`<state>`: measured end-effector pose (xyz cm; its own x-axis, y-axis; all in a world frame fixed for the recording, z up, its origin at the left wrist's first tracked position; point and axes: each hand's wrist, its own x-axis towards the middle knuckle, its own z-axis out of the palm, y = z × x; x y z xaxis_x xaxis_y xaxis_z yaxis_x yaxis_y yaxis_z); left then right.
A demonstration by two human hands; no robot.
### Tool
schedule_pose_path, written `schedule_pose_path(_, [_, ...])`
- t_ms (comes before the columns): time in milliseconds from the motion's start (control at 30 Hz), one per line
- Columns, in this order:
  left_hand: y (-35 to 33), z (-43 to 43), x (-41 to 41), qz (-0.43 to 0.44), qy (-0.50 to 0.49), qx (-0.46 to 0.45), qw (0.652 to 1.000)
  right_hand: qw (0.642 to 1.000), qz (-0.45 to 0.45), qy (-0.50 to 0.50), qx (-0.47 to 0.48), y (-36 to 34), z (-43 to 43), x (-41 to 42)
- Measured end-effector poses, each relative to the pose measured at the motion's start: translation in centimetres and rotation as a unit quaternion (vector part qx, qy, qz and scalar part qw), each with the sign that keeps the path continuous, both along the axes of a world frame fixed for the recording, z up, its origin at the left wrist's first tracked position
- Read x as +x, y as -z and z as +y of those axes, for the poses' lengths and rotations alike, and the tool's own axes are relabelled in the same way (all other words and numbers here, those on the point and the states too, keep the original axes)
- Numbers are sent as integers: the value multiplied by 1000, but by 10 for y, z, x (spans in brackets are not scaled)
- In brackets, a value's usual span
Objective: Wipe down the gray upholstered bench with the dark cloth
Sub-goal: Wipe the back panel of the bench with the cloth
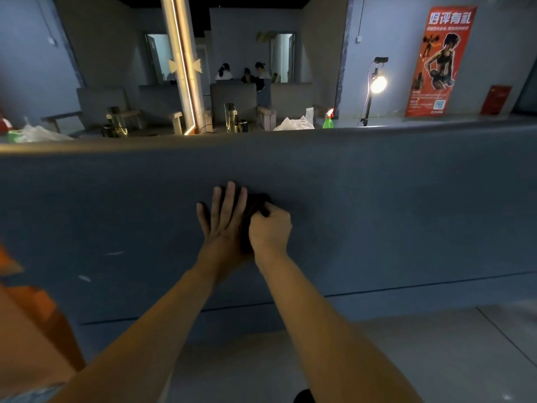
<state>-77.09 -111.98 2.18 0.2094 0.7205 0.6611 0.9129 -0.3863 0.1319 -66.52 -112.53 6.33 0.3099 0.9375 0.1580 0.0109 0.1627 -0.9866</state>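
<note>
The left hand [225,219] lies flat, fingers straight and spread, on the gray upholstered bench [392,205], its edge on the crumpled dark cloth [257,200]. The right hand [270,228] curls around that cloth mid-panel. Bare upholstery stretches wide to both sides, up to the rounded top edge and down to a seam.

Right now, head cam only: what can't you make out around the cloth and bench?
Head view throughout.
Dark cloth: mostly covered by left hand and right hand; extent unclear.
Right hand's grip: fingertips curl under, unseen.
Gray upholstered bench: both ends cut by frame edges.
Green spray bottle: base hidden behind bench top.
Red poster: small print too blurred.
</note>
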Motion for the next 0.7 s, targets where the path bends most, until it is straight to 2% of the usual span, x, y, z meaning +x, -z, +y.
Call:
schedule_pose_path(100, [-3,-9,4,-7,-15,-6,1000,999,-24,-39,-2,0,-11,10])
schedule_pose_path(167, [-2,-18,7,-7,-20,10,1000,1000,4,-23,7,4,-21,19])
schedule_pose_path(300, [3,-34,5,-91,-62,29,994,984,62,153,69,7,-16,64])
schedule_pose_path(400, [13,-40,3,-147,-72,16,986,969,148,187,62,1,-3,85])
schedule_pose_path(533, [26,-44,-5,-152,-39,-24,987,976,138,158,51,-2,8,65])
schedule_pose_path(633, [37,-47,-17,-172,-54,-29,983,981,174,50,65,11,9,25])
schedule_pose_path(700, [49,-52,-26,-210,-82,-34,974,994,90,10,63,24,1,-5])
